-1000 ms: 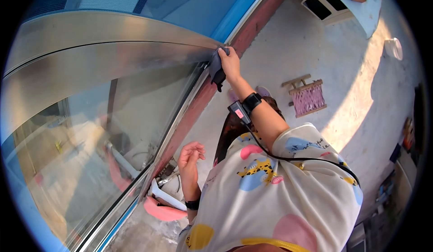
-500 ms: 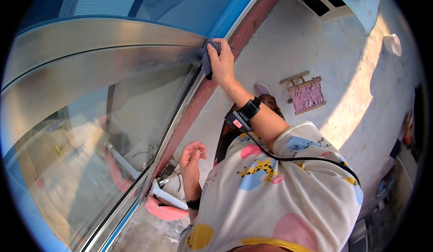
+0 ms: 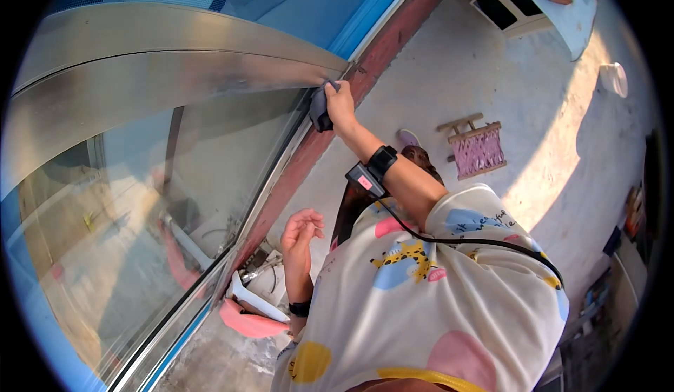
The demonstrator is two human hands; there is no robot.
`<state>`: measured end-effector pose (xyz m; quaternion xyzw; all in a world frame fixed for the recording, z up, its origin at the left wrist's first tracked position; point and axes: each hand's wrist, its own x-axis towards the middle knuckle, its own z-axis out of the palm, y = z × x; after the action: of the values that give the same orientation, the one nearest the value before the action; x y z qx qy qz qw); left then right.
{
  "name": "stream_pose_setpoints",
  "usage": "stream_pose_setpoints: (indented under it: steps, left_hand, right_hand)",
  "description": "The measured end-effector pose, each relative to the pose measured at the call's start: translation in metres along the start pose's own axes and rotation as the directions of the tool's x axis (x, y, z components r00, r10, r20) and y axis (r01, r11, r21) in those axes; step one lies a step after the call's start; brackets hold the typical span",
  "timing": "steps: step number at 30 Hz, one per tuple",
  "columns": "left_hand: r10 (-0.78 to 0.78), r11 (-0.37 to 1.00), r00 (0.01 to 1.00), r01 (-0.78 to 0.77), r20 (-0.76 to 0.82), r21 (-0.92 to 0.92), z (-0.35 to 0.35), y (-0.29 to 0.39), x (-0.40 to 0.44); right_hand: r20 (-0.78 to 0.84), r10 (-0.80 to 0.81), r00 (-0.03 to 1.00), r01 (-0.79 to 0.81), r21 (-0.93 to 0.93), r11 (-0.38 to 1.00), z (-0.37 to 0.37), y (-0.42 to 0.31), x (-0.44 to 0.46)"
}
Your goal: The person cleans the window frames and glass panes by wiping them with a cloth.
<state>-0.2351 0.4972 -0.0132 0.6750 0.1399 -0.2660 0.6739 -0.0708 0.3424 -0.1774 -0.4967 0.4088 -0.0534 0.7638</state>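
Note:
My right hand [image 3: 340, 106] is closed around a dark grey cloth [image 3: 321, 108]. It presses the cloth at the end of the metal door rail [image 3: 210, 65], by the edge of the glass pane [image 3: 217, 146]. Below and to the left, my left hand [image 3: 302, 234] hangs in the air near the door frame, fingers loosely curled and apart, holding nothing. A black strap with a small box and cable is on my right wrist; a black band circles the left one.
A small stool with a pink woven seat [image 3: 479, 150] stands on the concrete floor. A white container with a pink item [image 3: 249, 318] sits by the door. A white bucket [image 3: 613, 80] and a cabinet [image 3: 516, 2] are at upper right. A red-brown sill [image 3: 393, 37] runs along the doorway.
My right hand and the cloth have moved slightly down along the rail's end and the glass edge. My left hand has risen slightly and stays loosely curled.

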Motion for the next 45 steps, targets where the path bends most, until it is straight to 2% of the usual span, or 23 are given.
stream_pose_setpoints:
  steps: [2, 6, 7, 8, 10, 13, 14, 17, 19, 20, 22, 23, 27, 29, 30, 32, 34, 38, 40, 41, 43, 44, 45]
  left_hand:
    - [0.003, 1.000, 1.000, -0.003, -0.003, -0.004, 0.000, 0.003, -0.004]
    - [0.024, 1.000, 0.997, -0.023, -0.071, 0.016, -0.002, 0.006, -0.015]
    - [0.030, 1.000, 0.995, -0.029, -0.094, 0.011, -0.002, 0.002, -0.019]
    - [0.033, 0.999, 0.994, -0.033, -0.102, 0.005, -0.001, -0.001, -0.023]
    - [0.037, 0.999, 0.993, -0.038, -0.111, -0.007, -0.004, -0.003, -0.026]
    - [0.055, 0.998, 0.987, -0.054, -0.148, 0.011, -0.005, -0.003, -0.033]
    - [0.066, 0.998, 0.986, -0.066, -0.154, 0.008, -0.005, -0.004, -0.034]
    - [0.053, 0.998, 0.983, -0.057, -0.175, -0.016, -0.004, -0.009, -0.043]
    - [0.065, 0.997, 0.986, -0.072, -0.156, -0.038, -0.005, -0.015, -0.047]
    - [0.061, 0.997, 0.984, -0.069, -0.167, -0.042, -0.005, -0.016, -0.053]
    - [0.057, 0.998, 0.979, -0.062, -0.194, -0.021, -0.004, -0.016, -0.055]
    - [0.061, 0.997, 0.978, -0.068, -0.201, -0.026, -0.006, -0.019, -0.060]
    - [0.072, 0.996, 0.970, -0.081, -0.230, -0.028, -0.006, -0.026, -0.070]
    - [0.076, 0.996, 0.964, -0.086, -0.256, -0.027, -0.005, -0.029, -0.072]
    - [0.070, 0.995, 0.965, -0.084, -0.253, -0.046, -0.007, -0.033, -0.072]
    - [0.057, 0.995, 0.967, -0.077, -0.248, -0.071, -0.006, -0.038, -0.077]
    - [0.087, 0.993, 0.975, -0.102, -0.204, -0.066, -0.007, -0.038, -0.075]
    - [0.093, 0.989, 0.973, -0.114, -0.212, -0.090, 0.000, -0.038, -0.069]
    - [0.088, 0.990, 0.983, -0.105, -0.162, -0.098, 0.002, -0.038, -0.069]
    - [0.116, 0.985, 0.979, -0.135, -0.165, -0.108, 0.003, -0.039, -0.071]
    - [0.124, 0.987, 0.980, -0.139, -0.155, -0.086, 0.005, -0.040, -0.068]
    - [0.167, 0.978, 0.973, -0.184, -0.158, -0.096, 0.007, -0.039, -0.066]
    - [0.170, 0.976, 0.972, -0.190, -0.163, -0.111, 0.009, -0.038, -0.068]
  right_hand:
    - [0.067, -0.180, 0.981, 0.180, 0.004, 0.984, 0.011, -0.029, -0.033]
    - [0.131, -0.110, 0.985, 0.110, 0.012, 0.994, -0.005, -0.030, -0.029]
    - [0.108, 0.057, 0.993, -0.067, 0.091, 0.994, -0.007, -0.009, -0.007]
    - [0.095, 0.122, 0.988, -0.127, 0.048, 0.991, -0.013, -0.001, 0.008]
    - [0.141, 0.070, 0.987, -0.086, 0.106, 0.991, -0.019, 0.022, 0.030]
    - [0.368, 0.174, 0.913, -0.307, 0.341, 0.889, -0.037, 0.017, 0.039]
    - [0.362, 0.239, 0.901, -0.361, 0.319, 0.876, -0.039, 0.008, 0.037]
    - [0.332, 0.145, 0.932, -0.232, 0.240, 0.943, -0.037, 0.001, 0.034]
    - [0.248, -0.171, 0.953, 0.195, -0.073, 0.978, -0.033, -0.021, 0.016]
    - [0.257, -0.163, 0.953, 0.189, -0.077, 0.979, -0.032, -0.013, 0.016]
    - [0.183, 0.072, 0.980, -0.113, 0.223, 0.968, -0.028, 0.010, 0.039]
    - [0.200, 0.187, 0.962, -0.239, 0.283, 0.929, -0.029, 0.032, 0.058]
    - [0.166, 0.269, 0.949, -0.296, 0.170, 0.940, -0.042, 0.061, 0.087]
    - [0.141, 0.108, 0.984, -0.129, 0.150, 0.980, -0.039, 0.027, 0.069]
    - [0.146, 0.101, 0.984, -0.122, 0.145, 0.982, -0.035, 0.008, 0.059]
    - [0.157, -0.166, 0.974, 0.180, -0.083, 0.980, -0.035, -0.025, 0.027]
    - [0.222, -0.210, 0.952, 0.220, -0.020, 0.975, -0.032, -0.068, 0.000]
    - [0.226, -0.674, 0.703, 0.632, 0.236, 0.738, -0.019, -0.171, -0.048]
    - [0.201, -0.765, 0.612, 0.638, 0.446, 0.628, -0.011, -0.225, -0.065]
    - [0.211, -0.781, 0.588, 0.647, 0.457, 0.611, -0.005, -0.242, -0.067]
    - [-0.031, -0.992, 0.126, 0.883, 0.460, 0.098, 0.014, -0.281, -0.066]
    - [-0.034, -0.990, -0.134, 0.955, 0.264, -0.138, 0.016, -0.294, -0.077]
    - [-0.010, -0.960, -0.278, 0.945, 0.178, -0.276, 0.020, -0.296, -0.083]
